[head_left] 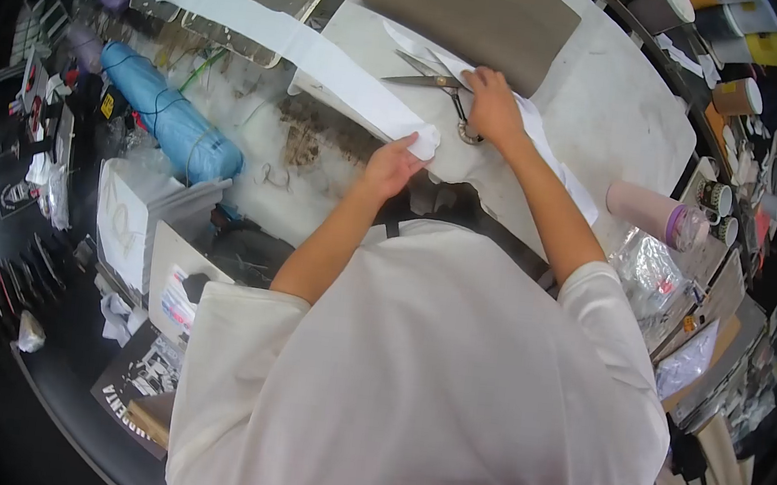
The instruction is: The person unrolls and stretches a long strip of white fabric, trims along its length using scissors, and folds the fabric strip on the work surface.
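White strip [287, 38]: near end pinched in the left hand [389, 169] by the tabletop's [640, 103] near edge.
Scissors [424, 81]: blades parted, handles at the right hand [495, 107] (whether gripped, I cannot tell from here).
Progress: strip already apart from the second white piece [572, 186]; what remains, unclear.

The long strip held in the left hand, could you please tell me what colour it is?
The strip is plain white; it shows in the head view.
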Demonstrator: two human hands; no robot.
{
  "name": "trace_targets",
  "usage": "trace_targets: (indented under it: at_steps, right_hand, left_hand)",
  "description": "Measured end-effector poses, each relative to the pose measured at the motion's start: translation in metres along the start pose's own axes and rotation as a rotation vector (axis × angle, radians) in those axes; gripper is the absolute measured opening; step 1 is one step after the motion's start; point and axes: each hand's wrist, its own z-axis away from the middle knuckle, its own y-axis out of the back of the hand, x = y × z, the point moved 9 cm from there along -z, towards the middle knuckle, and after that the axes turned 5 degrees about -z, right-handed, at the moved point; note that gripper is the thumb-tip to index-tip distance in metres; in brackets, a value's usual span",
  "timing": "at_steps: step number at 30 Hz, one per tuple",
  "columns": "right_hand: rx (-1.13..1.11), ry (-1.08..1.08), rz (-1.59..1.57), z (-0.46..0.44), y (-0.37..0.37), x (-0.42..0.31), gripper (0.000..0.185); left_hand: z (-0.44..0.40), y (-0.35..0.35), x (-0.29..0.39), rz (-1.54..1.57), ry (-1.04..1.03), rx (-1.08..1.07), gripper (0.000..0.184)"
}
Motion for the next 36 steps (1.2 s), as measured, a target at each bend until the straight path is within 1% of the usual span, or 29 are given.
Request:
trace_targets:
  at_steps: [2, 3, 5, 6, 8, 9, 11, 13, 15, 16, 18, 20, 22, 23, 24, 25, 27, 28, 30, 33, 34, 35, 36]
  right_hand:
    - [-0.113, -0.069, 0.175, -0.005, -0.007, 0.014, 0.041]
    - [-0.118, -0.061, 0.177, 0.001, -0.006, 0.015, 0.041]
    - [-0.219, -0.233, 0.232, 0.018, -0.008, 0.035, 0.040]
    - [-0.223, -0.224, 0.242, 0.027, -0.007, 0.041, 0.040]
    - [0.009, -0.185, 0.058, 0.044, 0.012, 0.060, 0.023]
    - [0.004, -0.168, 0.066, 0.048, 0.014, 0.070, 0.023]
    - [0.142, -0.223, -0.027, 0.062, 0.035, 0.094, 0.017]
    - [0.291, -0.381, 0.014, 0.076, 0.079, 0.122, 0.012]
    - [0.239, -0.560, 0.231, 0.098, 0.124, 0.160, 0.021]
    - [0.241, -0.557, 0.234, 0.097, 0.136, 0.153, 0.021]
    - [0.487, -0.455, 0.533, 0.095, 0.182, 0.122, 0.027]
    - [0.291, -0.404, 0.049, 0.069, 0.146, 0.106, 0.036]
    - [-0.164, -0.380, -0.414, 0.043, 0.065, 0.063, 0.039]
    - [-0.255, -0.253, -0.242, 0.038, 0.036, 0.044, 0.043]
    - [-0.244, -0.122, -0.095, 0.035, 0.015, 0.034, 0.047]
    - [-0.245, -0.118, -0.103, 0.037, 0.002, 0.030, 0.047]
    - [-0.188, -0.152, 0.047, 0.032, -0.005, 0.029, 0.051]
    - [-0.213, -0.178, 0.118, 0.032, -0.008, 0.028, 0.053]
    - [-0.254, -0.184, 0.107, 0.034, -0.008, 0.023, 0.052]
    - [-0.289, -0.188, 0.069, 0.038, -0.015, 0.019, 0.048]
    - [-0.300, -0.187, 0.046, 0.040, -0.018, 0.019, 0.046]
    - [-0.299, -0.181, 0.046, 0.043, -0.021, 0.019, 0.046]
    - [-0.314, -0.238, 0.078, 0.047, -0.021, 0.018, 0.045]
  left_hand:
    - [0.004, -0.009, -0.011, 0.001, -0.003, -0.010, 0.041]
    - [0.004, -0.012, -0.017, -0.006, 0.003, -0.024, 0.040]
    - [0.005, -0.015, -0.022, -0.003, -0.010, -0.017, 0.039]
    - [0.004, -0.014, -0.027, -0.008, -0.015, -0.007, 0.038]
    - [0.004, -0.013, -0.030, 0.009, -0.022, -0.004, 0.038]
    - [0.003, -0.012, -0.031, 0.015, -0.023, 0.008, 0.039]
    - [0.003, -0.012, -0.034, 0.030, -0.014, 0.003, 0.038]
    - [0.000, -0.013, -0.037, 0.030, 0.004, -0.008, 0.037]
    - [-0.004, -0.016, -0.046, 0.038, 0.034, -0.008, 0.037]
    - [-0.004, -0.018, -0.047, 0.039, 0.033, -0.012, 0.037]
    - [-0.003, -0.022, -0.053, 0.087, 0.052, -0.015, 0.038]
    - [-0.005, -0.028, -0.059, 0.066, 0.041, -0.043, 0.039]
    - [-0.003, -0.029, -0.060, 0.044, 0.023, -0.054, 0.040]
    - [-0.004, -0.029, -0.061, 0.055, 0.037, -0.043, 0.039]
    - [-0.003, -0.029, -0.062, 0.067, 0.054, -0.034, 0.038]
    - [0.000, -0.027, -0.062, 0.066, 0.049, -0.026, 0.038]
    - [0.003, -0.023, -0.062, -0.030, 0.089, -0.006, 0.038]
    - [0.006, -0.021, -0.060, -0.024, 0.079, 0.002, 0.038]
    - [0.014, -0.006, -0.065, -0.026, 0.130, 0.089, 0.040]
    - [0.019, 0.005, -0.063, -0.027, 0.067, 0.132, 0.042]
    - [0.017, 0.010, -0.064, -0.024, 0.054, 0.161, 0.035]
    - [0.015, 0.012, -0.065, -0.021, 0.048, 0.161, 0.035]
    - [0.015, 0.014, -0.063, -0.026, 0.017, 0.191, 0.031]
